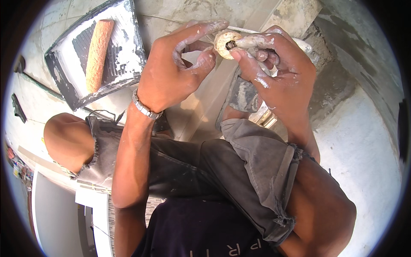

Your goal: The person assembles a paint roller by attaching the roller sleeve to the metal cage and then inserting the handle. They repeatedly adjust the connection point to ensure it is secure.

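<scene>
My right hand [278,60] pinches what looks like a paint roller [221,46], seen nearly end-on. Its end is round and cream-coloured, with a dark hole in the middle. A thin white rod runs behind the fingers, and a white rounded end shows past the knuckles. Thumb and fingers of my left hand [175,64] are spread in a curve just left of the round end; whether they touch it I cannot tell. White paint smears both hands. A silver watch circles my left wrist.
At the far left lies a black paint tray [70,99] coated with white paint. An orange fuzzy roller sleeve [99,55] rests inside it. Grey floor tiles [171,9] and a raised concrete edge [295,17] lie beyond my hands. My bent legs are close below them.
</scene>
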